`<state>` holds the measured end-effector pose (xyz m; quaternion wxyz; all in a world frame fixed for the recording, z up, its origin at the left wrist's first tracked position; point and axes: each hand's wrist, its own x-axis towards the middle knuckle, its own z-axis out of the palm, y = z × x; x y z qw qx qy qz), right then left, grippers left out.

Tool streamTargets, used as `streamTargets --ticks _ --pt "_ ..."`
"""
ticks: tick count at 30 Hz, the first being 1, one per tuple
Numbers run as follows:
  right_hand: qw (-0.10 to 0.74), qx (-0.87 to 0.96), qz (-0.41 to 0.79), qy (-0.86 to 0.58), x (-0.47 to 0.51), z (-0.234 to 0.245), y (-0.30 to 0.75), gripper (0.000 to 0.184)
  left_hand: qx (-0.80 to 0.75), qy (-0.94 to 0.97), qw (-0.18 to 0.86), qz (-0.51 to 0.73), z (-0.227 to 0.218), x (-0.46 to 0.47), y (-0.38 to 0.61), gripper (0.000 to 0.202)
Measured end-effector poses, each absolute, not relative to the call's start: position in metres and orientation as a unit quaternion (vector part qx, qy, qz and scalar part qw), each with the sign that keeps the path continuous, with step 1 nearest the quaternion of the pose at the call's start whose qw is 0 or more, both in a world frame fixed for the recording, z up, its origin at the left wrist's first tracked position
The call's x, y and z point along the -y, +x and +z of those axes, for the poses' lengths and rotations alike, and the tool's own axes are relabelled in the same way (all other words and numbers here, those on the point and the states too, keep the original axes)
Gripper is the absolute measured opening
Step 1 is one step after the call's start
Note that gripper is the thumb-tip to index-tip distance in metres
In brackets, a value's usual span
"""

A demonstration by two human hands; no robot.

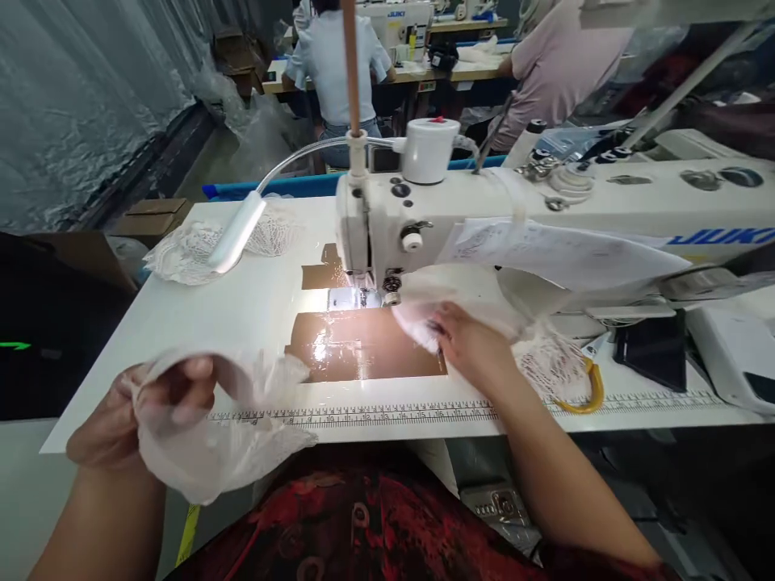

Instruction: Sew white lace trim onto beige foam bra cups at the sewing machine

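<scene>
My left hand [163,403] is closed on a piece of thin white fabric [224,460] in front of the table's left front edge. The fabric loops round my fingers and hangs down, partly blurred. My right hand [469,343] is to the right of the needle area, its fingers closed at another white fabric piece [417,319], with something small and dark between them. That piece is smeared by motion. Behind both hands stands a white sewing machine [393,210], its lamp lighting the needle plate [345,299].
Yellow-handled scissors [590,391] lie on the right beside white lace [550,359]. More lace [187,246] sits at the back left under a lamp head [236,234]. A ruler tape [375,415] runs along the front edge. Two people work behind.
</scene>
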<state>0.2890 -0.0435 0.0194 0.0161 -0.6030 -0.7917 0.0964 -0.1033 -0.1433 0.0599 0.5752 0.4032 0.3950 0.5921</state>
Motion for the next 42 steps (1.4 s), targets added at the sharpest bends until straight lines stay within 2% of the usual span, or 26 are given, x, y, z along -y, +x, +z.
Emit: streamTargets --ticks 3,5,6,8,10,12,21,25,30,32,34,36,37,39,40,42 --pt "0.032 0.736 0.023 -0.676 0.027 0.025 0.297 0.044 -0.456 0.405 0.499 0.616 0.063 0.139 -0.106 0.011" --pt "0.101 0.737 0.02 -0.668 0.03 0.028 0.295 0.044 -0.527 0.414 0.467 0.576 0.06 0.134 -0.1 0.015" --pt "0.142 0.747 0.053 -0.647 0.035 0.029 0.29 0.045 -0.556 0.431 0.464 0.539 0.058 0.131 -0.096 0.016" --pt "0.206 0.767 0.192 -0.576 0.049 0.031 0.274 0.047 -0.572 0.485 0.492 0.442 0.052 0.125 -0.086 0.018" --pt "0.207 0.765 0.359 -0.494 0.063 0.033 0.253 0.047 -0.531 0.524 0.557 0.364 0.049 0.119 -0.074 0.023" --pt "0.194 0.751 0.461 -0.431 0.073 0.035 0.229 0.047 -0.474 0.541 0.611 0.332 0.047 0.113 -0.064 0.025" --pt "0.213 0.711 0.598 -0.301 0.072 0.042 0.162 0.034 -0.36 0.573 0.666 0.315 0.048 0.109 -0.045 0.021" --pt "0.231 0.696 0.617 -0.287 0.074 0.044 0.153 0.04 -0.343 0.578 0.67 0.316 0.041 0.11 -0.044 0.023" --pt "0.223 0.695 0.594 -0.337 0.076 0.036 0.169 0.034 -0.37 0.56 0.667 0.323 0.038 0.113 -0.044 0.047" --pt "0.2 0.742 0.506 -0.391 0.074 0.028 0.192 0.035 -0.372 0.537 0.689 0.315 0.039 0.115 -0.045 0.04" --pt "0.192 0.792 0.335 -0.472 0.071 0.019 0.221 0.035 -0.364 0.529 0.696 0.321 0.041 0.118 -0.046 0.028" --pt "0.197 0.804 0.152 -0.54 0.069 0.013 0.245 0.033 -0.357 0.549 0.673 0.343 0.045 0.121 -0.044 0.024" --pt "0.215 0.803 0.11 -0.545 0.07 0.013 0.253 0.032 -0.356 0.565 0.657 0.35 0.048 0.123 -0.042 0.023" --pt "0.267 0.797 0.153 -0.52 0.076 0.016 0.254 0.029 -0.355 0.605 0.617 0.357 0.054 0.124 -0.033 0.022" --pt "0.284 0.789 0.237 -0.491 0.081 0.019 0.248 0.031 -0.352 0.629 0.593 0.36 0.057 0.123 -0.028 0.021" --pt "0.268 0.762 0.449 -0.381 0.093 0.025 0.225 0.045 -0.338 0.685 0.534 0.363 0.062 0.119 -0.017 0.02"
